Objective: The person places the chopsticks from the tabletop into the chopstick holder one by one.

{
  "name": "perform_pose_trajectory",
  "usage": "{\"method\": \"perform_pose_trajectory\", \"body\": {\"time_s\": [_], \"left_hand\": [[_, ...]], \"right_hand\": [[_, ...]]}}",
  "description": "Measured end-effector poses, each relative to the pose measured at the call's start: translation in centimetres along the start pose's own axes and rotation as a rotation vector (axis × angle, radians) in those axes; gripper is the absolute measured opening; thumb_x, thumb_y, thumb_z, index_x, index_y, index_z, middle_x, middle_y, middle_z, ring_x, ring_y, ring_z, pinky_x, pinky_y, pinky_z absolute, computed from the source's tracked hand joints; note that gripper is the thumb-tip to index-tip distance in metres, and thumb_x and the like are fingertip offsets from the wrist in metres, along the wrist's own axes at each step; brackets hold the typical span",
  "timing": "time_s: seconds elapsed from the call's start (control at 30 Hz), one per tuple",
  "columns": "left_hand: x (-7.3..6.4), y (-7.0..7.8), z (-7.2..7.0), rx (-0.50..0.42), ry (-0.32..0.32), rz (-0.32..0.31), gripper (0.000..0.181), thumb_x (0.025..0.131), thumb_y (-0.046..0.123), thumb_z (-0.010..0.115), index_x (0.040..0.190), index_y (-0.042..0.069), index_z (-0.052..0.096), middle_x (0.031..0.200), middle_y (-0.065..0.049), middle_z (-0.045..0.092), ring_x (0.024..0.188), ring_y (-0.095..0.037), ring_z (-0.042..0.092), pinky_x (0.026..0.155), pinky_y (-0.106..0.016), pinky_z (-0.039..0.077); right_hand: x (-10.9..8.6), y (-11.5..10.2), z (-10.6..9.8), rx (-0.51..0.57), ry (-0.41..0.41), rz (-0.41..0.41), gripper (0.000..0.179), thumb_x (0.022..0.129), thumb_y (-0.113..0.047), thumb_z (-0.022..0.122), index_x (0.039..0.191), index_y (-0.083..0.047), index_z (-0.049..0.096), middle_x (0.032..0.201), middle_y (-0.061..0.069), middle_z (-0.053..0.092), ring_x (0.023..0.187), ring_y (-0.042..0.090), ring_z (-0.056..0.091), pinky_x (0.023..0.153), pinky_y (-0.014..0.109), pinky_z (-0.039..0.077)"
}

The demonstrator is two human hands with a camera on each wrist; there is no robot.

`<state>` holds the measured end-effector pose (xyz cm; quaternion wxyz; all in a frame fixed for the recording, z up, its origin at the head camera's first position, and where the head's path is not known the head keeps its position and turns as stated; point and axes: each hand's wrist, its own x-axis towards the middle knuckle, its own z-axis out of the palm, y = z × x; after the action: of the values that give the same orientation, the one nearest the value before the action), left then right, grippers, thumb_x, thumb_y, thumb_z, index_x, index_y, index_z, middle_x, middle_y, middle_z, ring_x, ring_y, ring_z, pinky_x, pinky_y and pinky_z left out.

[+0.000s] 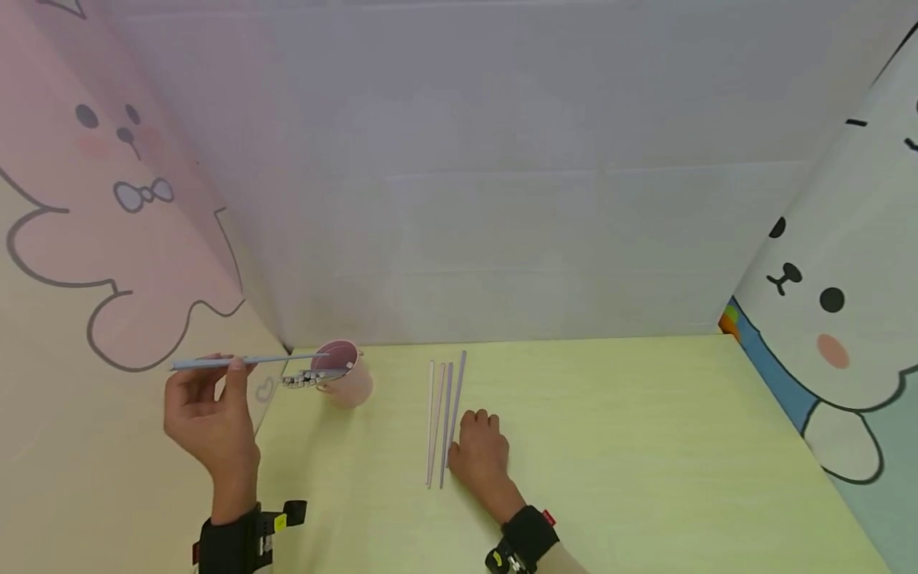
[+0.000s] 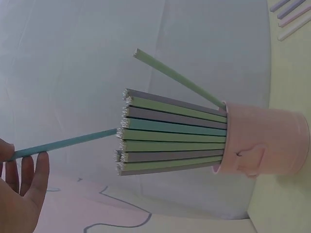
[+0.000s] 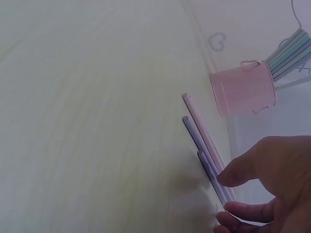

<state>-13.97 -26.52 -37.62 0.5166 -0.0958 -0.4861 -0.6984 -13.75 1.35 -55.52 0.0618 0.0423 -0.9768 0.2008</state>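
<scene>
My left hand [image 1: 211, 414] pinches a thin blue-green stick [image 2: 65, 143] between thumb and fingertips. In the head view the stick lies nearly level, its far end over the pink bucket [image 1: 355, 388]. A bundle of green, grey and blue-green sticks [image 2: 172, 128] leans out of that bucket, with one green stick [image 2: 177, 77] apart from the rest. On the table my right hand [image 1: 482, 454] is beside a row of pink and purple sticks [image 1: 437, 422]. Its thumb touches or nearly touches the rightmost purple stick [image 3: 209, 170], and its fingers are loosely bent; a firm grip is not visible.
The pale yellow table [image 1: 645, 446] meets a white back wall [image 1: 495, 239]. A pink cartoon panel [image 1: 165, 255] borders the left side, close to the bucket and left hand. Another cartoon panel [image 1: 796, 359] slants along the right edge.
</scene>
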Motion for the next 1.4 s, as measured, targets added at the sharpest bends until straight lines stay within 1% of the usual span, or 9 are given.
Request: {"method": "perform_pose_trajectory", "body": {"time_s": [0.2, 0.3, 0.43, 0.5, 0.63, 0.7, 0.87, 1.13, 1.4], "left_hand": [[-0.4, -1.6, -1.0, 0.122, -0.026, -0.006, 0.029, 0.076, -0.021, 0.070, 0.100, -0.027, 0.055, 0.093, -0.025, 0.063, 0.083, -0.029, 0.066, 0.072, -0.030, 0.063], [-0.8, -2.3, -1.5, 0.157, -0.054, -0.015, 0.028, 0.077, -0.021, 0.070, 0.102, -0.026, 0.057, 0.095, -0.022, 0.064, 0.084, -0.028, 0.066, 0.073, -0.029, 0.062], [-1.3, -2.9, -1.8, 0.224, -0.090, -0.033, 0.028, 0.079, -0.020, 0.069, 0.103, -0.025, 0.057, 0.096, -0.019, 0.065, 0.086, -0.025, 0.067, 0.074, -0.026, 0.062], [-1.4, -3.1, -1.9, 0.256, -0.090, -0.047, 0.028, 0.079, -0.019, 0.069, 0.103, -0.025, 0.057, 0.096, -0.019, 0.065, 0.086, -0.023, 0.068, 0.074, -0.024, 0.061], [-1.6, -3.4, -2.0, 0.312, -0.089, -0.061, 0.027, 0.078, -0.020, 0.070, 0.101, -0.025, 0.058, 0.095, -0.020, 0.064, 0.085, -0.021, 0.067, 0.074, -0.019, 0.061], [-1.7, -3.6, -2.2, 0.351, -0.103, -0.048, 0.028, 0.077, -0.020, 0.070, 0.102, -0.025, 0.058, 0.095, -0.022, 0.063, 0.084, -0.020, 0.067, 0.072, -0.018, 0.060], [-1.9, -4.1, -2.4, 0.394, -0.146, -0.021, 0.029, 0.078, -0.019, 0.071, 0.103, -0.024, 0.059, 0.096, -0.030, 0.060, 0.084, -0.022, 0.066, 0.071, -0.017, 0.060], [-1.7, -3.7, -2.2, 0.411, -0.179, 0.013, 0.029, 0.078, -0.019, 0.070, 0.103, -0.025, 0.059, 0.096, -0.038, 0.055, 0.088, -0.024, 0.066, 0.072, -0.018, 0.060], [-2.3, -2.6, -2.1, 0.408, -0.163, 0.004, 0.027, 0.077, -0.020, 0.070, 0.101, -0.026, 0.059, 0.095, -0.036, 0.057, 0.088, -0.025, 0.066, 0.071, -0.017, 0.059]], "right_hand": [[0.3, -0.4, 0.2, -0.021, 0.005, 0.009, 0.033, 0.083, -0.028, 0.072, 0.097, -0.001, 0.060, 0.088, 0.012, 0.054, 0.082, 0.028, 0.049, 0.047, 0.036, 0.050], [0.4, -0.6, 0.4, -0.040, -0.002, 0.014, 0.038, 0.083, -0.031, 0.072, 0.100, 0.001, 0.060, 0.089, 0.013, 0.054, 0.083, 0.028, 0.049, 0.047, 0.037, 0.051], [0.6, -0.6, 0.3, -0.060, -0.020, 0.039, 0.035, 0.084, -0.024, 0.069, 0.104, 0.002, 0.059, 0.092, 0.014, 0.054, 0.085, 0.029, 0.049, 0.047, 0.037, 0.051], [0.7, -0.4, 0.2, -0.072, -0.037, 0.061, 0.032, 0.083, -0.019, 0.067, 0.106, 0.001, 0.058, 0.094, 0.014, 0.053, 0.086, 0.029, 0.048, 0.046, 0.037, 0.050], [1.0, 0.2, 0.3, -0.097, -0.074, 0.111, 0.031, 0.083, -0.016, 0.065, 0.108, 0.000, 0.056, 0.098, 0.014, 0.051, 0.091, 0.029, 0.047, 0.047, 0.038, 0.050], [1.2, 0.6, 0.2, -0.101, -0.079, 0.130, 0.033, 0.082, -0.016, 0.067, 0.108, 0.000, 0.055, 0.099, 0.014, 0.051, 0.091, 0.030, 0.047, 0.048, 0.039, 0.051], [1.7, 1.6, 0.0, -0.105, -0.094, 0.175, 0.036, 0.080, -0.014, 0.071, 0.109, -0.001, 0.054, 0.099, 0.016, 0.050, 0.092, 0.032, 0.047, 0.050, 0.041, 0.052], [2.1, 2.2, -0.6, -0.100, -0.119, 0.197, 0.037, 0.081, -0.012, 0.072, 0.110, 0.000, 0.054, 0.097, 0.017, 0.052, 0.091, 0.033, 0.050, 0.055, 0.043, 0.054], [2.1, 3.1, -1.5, -0.079, -0.086, 0.212, 0.028, 0.077, -0.005, 0.075, 0.091, -0.002, 0.052, 0.081, 0.017, 0.054, 0.074, 0.037, 0.058, 0.053, 0.045, 0.053]]}}
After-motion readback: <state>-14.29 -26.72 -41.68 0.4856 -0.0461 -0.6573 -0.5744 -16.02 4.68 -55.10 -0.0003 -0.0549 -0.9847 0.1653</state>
